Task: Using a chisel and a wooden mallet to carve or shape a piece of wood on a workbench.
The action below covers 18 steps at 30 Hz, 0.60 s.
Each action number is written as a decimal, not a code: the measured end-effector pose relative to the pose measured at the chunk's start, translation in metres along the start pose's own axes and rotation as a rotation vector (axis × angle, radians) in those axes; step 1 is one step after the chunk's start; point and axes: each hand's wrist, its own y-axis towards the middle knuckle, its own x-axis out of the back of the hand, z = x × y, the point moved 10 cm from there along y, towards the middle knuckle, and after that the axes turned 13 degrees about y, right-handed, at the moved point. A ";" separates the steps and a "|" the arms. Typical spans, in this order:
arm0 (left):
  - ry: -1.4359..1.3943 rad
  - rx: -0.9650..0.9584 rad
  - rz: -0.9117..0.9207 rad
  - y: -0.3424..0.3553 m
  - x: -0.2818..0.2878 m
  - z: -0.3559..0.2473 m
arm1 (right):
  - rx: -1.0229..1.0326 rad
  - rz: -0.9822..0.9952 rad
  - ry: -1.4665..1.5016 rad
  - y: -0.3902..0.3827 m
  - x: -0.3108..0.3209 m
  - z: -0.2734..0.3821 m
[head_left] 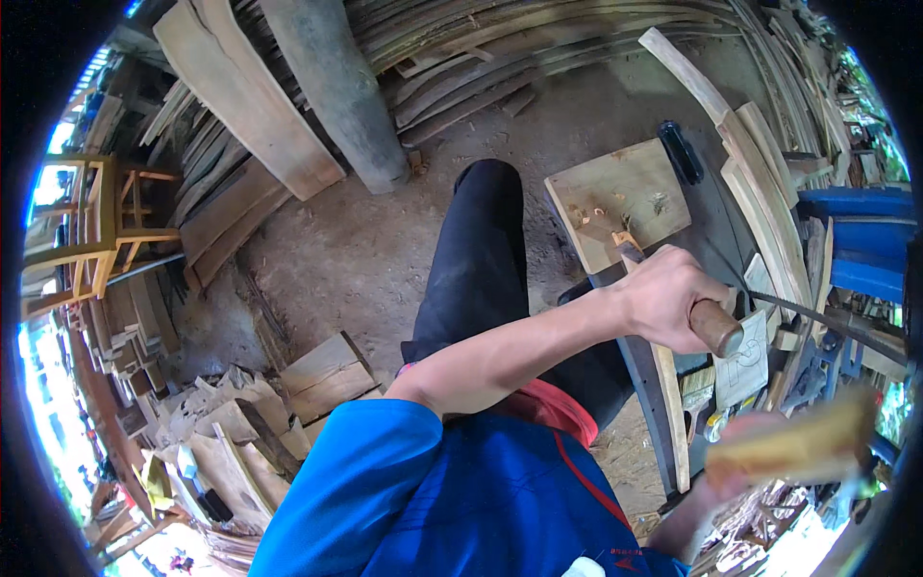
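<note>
My left hand point(673, 298) is closed around the round wooden handle of a chisel point(713, 328), whose tip points up toward a light square board point(630, 192) with carved marks and shavings on it. The board rests on a dark bench point(615, 317). My right hand point(731, 450), blurred by motion, grips a pale yellow wooden mallet point(808, 433) at the lower right. Beside the bench's light edge lie a brush point(697, 389) and a paper with a drawn design point(742, 361).
Planks point(236, 111) and a grey log point(336, 96) lie at the back. A wooden frame point(111, 231) stands left, with wood offcuts point(231, 433) below. Long boards point(760, 202), a dark bottle point(681, 152) and blue panels point(856, 250) are at the right.
</note>
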 end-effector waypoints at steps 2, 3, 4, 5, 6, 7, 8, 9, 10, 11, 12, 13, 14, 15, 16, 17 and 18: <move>0.077 0.048 0.035 -0.001 0.001 0.009 | -0.178 0.178 -0.720 -0.006 -0.019 -0.027; 0.072 0.038 0.031 -0.001 0.001 0.010 | -0.164 -0.024 -0.590 -0.010 -0.007 -0.029; 0.028 0.028 0.023 0.000 0.000 0.011 | -0.157 -0.027 -0.597 -0.011 -0.008 -0.035; -0.018 0.029 0.017 -0.003 -0.001 0.009 | -0.148 0.009 -0.569 -0.014 -0.011 -0.038; 0.017 0.017 0.015 -0.001 0.000 0.011 | -0.140 0.045 -0.541 -0.018 -0.014 -0.040; 0.013 0.021 0.015 -0.003 0.001 0.009 | -0.134 0.079 -0.510 -0.021 -0.018 -0.040; 0.016 0.042 0.011 -0.002 0.003 0.011 | -0.119 0.105 -0.484 -0.022 -0.020 -0.042; 0.019 0.063 0.008 0.000 0.004 0.013 | -0.105 0.130 -0.458 -0.024 -0.022 -0.045; 0.096 0.051 0.029 -0.003 -0.002 0.017 | -0.091 0.156 -0.431 -0.027 -0.023 -0.050; 0.083 0.042 0.028 -0.001 -0.004 0.016 | -0.172 0.139 -0.277 -0.038 -0.008 -0.066; 0.099 0.039 0.075 -0.003 -0.010 0.014 | -0.288 0.041 -0.134 -0.047 0.011 -0.081; 0.114 0.037 0.122 -0.004 -0.016 0.013 | -0.402 -0.058 0.009 -0.059 0.029 -0.095; 0.166 0.006 0.142 -0.004 -0.017 0.006 | -0.416 -0.106 0.241 -0.048 0.009 -0.085; 0.151 -0.007 0.139 -0.006 -0.018 0.004 | -0.352 -0.206 0.283 -0.046 0.013 -0.084; 0.183 -0.008 0.177 -0.010 -0.024 0.006 | -0.371 -0.118 0.305 -0.046 0.009 -0.086; 0.214 -0.006 0.225 -0.012 -0.031 0.008 | -0.398 -0.038 0.331 -0.045 0.008 -0.088; 0.268 -0.058 0.216 -0.014 -0.030 0.002 | -0.411 -0.222 0.264 -0.045 0.009 -0.088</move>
